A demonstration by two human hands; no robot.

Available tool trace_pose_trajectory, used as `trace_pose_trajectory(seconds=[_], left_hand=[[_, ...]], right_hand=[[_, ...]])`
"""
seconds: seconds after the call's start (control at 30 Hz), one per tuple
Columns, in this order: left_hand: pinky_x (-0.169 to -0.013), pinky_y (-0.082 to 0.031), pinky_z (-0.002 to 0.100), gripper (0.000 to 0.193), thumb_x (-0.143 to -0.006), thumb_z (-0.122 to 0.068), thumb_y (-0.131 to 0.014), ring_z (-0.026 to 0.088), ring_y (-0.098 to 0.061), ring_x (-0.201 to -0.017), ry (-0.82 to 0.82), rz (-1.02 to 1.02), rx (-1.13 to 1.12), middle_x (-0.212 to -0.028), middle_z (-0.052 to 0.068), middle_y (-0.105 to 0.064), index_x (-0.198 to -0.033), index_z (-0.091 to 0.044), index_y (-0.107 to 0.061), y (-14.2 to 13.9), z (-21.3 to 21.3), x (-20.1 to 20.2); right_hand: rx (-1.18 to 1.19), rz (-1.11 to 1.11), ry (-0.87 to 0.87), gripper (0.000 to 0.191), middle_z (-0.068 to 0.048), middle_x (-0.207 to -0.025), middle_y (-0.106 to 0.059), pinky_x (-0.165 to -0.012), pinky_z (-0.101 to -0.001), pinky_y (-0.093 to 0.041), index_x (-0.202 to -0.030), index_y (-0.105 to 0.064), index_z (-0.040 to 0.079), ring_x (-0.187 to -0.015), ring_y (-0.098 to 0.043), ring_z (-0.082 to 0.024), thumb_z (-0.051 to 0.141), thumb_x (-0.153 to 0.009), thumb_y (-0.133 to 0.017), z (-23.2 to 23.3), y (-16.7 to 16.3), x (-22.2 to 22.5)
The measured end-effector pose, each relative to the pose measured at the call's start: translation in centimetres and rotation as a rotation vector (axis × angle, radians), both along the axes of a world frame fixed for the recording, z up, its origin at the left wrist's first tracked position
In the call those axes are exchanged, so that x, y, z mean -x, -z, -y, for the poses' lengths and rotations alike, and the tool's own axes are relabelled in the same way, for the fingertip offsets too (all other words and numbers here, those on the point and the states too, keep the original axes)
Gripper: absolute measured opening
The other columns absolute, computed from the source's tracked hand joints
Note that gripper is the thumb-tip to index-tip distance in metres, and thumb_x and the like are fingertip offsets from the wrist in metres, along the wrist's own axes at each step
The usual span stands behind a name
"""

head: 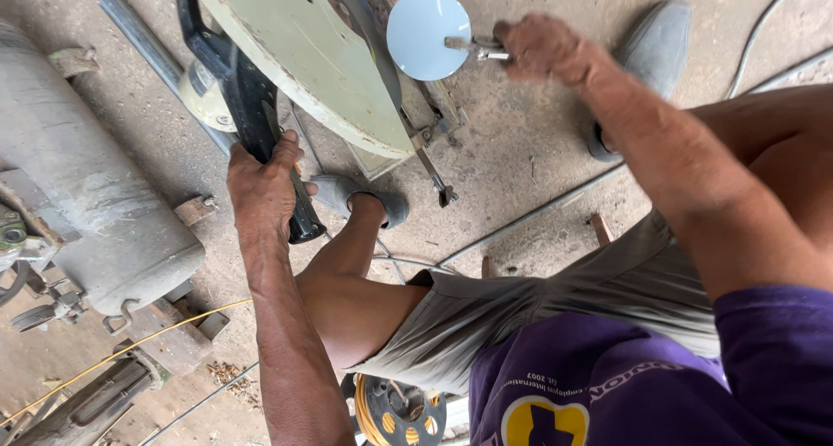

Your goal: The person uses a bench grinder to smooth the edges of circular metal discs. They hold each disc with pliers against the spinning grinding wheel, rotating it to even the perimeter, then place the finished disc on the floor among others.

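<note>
Head view, looking down: the left hand point(265, 186) has its fingers wrapped tight around the black handle point(252, 108) of a big pale green saw point(304, 55). The right hand point(542, 47) squeezes a small metal clamp point(475, 49) that grips a round white disc point(428, 34) beside the saw, above the dusty floor point(521, 151).
</note>
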State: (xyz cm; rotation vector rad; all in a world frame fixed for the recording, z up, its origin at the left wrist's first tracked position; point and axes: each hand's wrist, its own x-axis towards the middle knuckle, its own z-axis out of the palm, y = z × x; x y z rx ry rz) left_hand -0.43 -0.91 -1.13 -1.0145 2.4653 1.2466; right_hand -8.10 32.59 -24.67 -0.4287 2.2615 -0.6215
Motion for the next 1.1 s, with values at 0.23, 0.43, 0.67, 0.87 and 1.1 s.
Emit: trace_pose_trajectory(seconds=[0.23, 0.43, 0.67, 0.87, 1.1], left_hand=[[-0.048, -0.062, 0.025, 0.044, -0.090, -0.024, -0.076, 0.018, -0.073, -0.081, -0.009, 0.003, -0.026, -0.099, 0.016, -0.071, -0.119, 0.003, -0.055, -0.2, 0.0, -0.1], [-0.049, -0.063, 0.025, 0.045, -0.091, -0.026, -0.074, 0.017, -0.074, -0.085, -0.009, 0.027, -0.013, -0.103, 0.017, -0.072, -0.120, 0.003, -0.053, -0.5, -0.4, -0.1], [-0.051, -0.064, 0.025, 0.047, -0.092, -0.025, -0.074, 0.018, -0.075, -0.092, -0.002, 0.023, -0.007, -0.104, 0.017, -0.072, -0.122, 0.004, -0.051, -0.4, -0.2, -0.1], [-0.050, -0.064, 0.025, 0.047, -0.092, -0.025, -0.074, 0.018, -0.074, -0.091, -0.001, 0.014, -0.003, -0.103, 0.016, -0.071, -0.122, 0.004, -0.051, -0.4, -0.1, 0.0], [-0.047, -0.060, 0.026, 0.050, -0.093, -0.026, -0.072, 0.024, -0.071, -0.077, -0.019, 0.051, 0.041, -0.100, 0.019, -0.071, -0.126, 0.005, -0.052, -0.5, -0.2, 0.0]], right_hand=[[0.209, 0.091, 0.483, 0.023, -0.010, -0.069, -0.053, -0.036, -0.0297, -0.043, -0.121, -0.049, 0.003, -0.048, -0.046, -0.019, 0.010, -0.100, -0.055, 9.0, 4.4, -4.6], [0.268, 0.289, 0.737, 0.041, -0.013, -0.072, -0.056, -0.035, -0.0298, -0.048, -0.126, -0.036, -0.001, -0.048, -0.051, -0.021, -0.003, -0.091, -0.056, 14.1, 4.4, -6.1], [0.253, 0.266, 0.658, 0.043, -0.010, -0.077, -0.058, -0.040, -0.0289, -0.048, -0.129, -0.041, 0.005, -0.054, -0.053, -0.019, 0.003, -0.092, -0.061, 13.2, 4.0, -6.3], [0.201, 0.265, 0.526, 0.037, -0.010, -0.079, -0.060, -0.042, -0.0291, -0.049, -0.129, -0.047, 0.005, -0.056, -0.055, -0.019, 0.007, -0.095, -0.061, 10.5, 3.5, -5.5], [0.176, 0.232, 0.439, 0.038, -0.011, -0.081, -0.063, -0.047, -0.0304, -0.052, -0.131, -0.048, 0.002, -0.060, -0.059, -0.018, 0.010, -0.097, -0.063, 9.2, 2.9, -5.3]])
